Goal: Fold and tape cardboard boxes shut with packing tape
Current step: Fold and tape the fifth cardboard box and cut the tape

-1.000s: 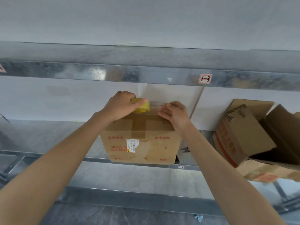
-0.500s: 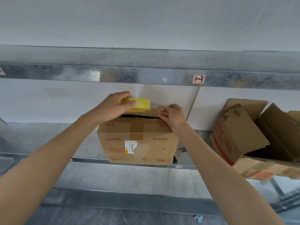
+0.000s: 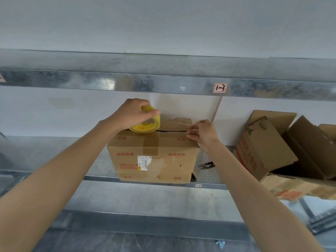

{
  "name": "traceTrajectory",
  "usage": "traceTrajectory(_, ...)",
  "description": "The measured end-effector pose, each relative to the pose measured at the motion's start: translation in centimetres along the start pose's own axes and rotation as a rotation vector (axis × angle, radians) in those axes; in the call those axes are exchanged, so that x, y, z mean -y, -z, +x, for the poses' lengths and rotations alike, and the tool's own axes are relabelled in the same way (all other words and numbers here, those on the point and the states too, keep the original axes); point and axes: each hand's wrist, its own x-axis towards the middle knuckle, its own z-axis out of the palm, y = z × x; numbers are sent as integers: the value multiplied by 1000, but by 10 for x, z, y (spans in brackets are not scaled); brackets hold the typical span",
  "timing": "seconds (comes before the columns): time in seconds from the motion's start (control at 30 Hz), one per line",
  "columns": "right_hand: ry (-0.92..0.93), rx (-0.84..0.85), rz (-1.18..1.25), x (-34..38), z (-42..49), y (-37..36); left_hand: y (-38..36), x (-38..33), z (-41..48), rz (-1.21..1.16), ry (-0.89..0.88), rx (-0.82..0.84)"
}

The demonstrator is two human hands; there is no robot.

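A brown cardboard box with red print and a white label stands on a metal shelf. Its top flaps are folded down, with a dark gap along the front edge. My left hand grips a yellow roll of packing tape at the box's top left. A clear strip of tape stretches from the roll across the top. My right hand pinches the strip's free end at the box's top right corner.
Small black snips lie on the shelf just right of the box. Several open, tilted cardboard boxes are piled at the right. A metal shelf beam runs overhead, and the wall is close behind the box.
My right hand has drawn the tape end rightward to the box's corner. My left hand has tilted the roll up over the box's left side. The view shifted slightly.
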Motion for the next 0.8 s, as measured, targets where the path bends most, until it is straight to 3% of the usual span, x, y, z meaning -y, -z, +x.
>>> traceTrajectory(0.1,-27,-26,-52,1,1,9,-1,-3,1,-49,49,6)
traceTrajectory(0.33,-107,-81,102,-10,6,24,-6,2,-2,-289,166,65)
traceTrajectory(0.57,-169,-114,77,-15,6,26,-15,-4,0,-215,98,33)
traceTrajectory(0.67,-199,-123,2,-25,11,25,-15,-5,1,-223,94,41)
traceTrajectory(0.8,-202,-58,-269,-38,12,21,-19,-5,2,-246,101,30)
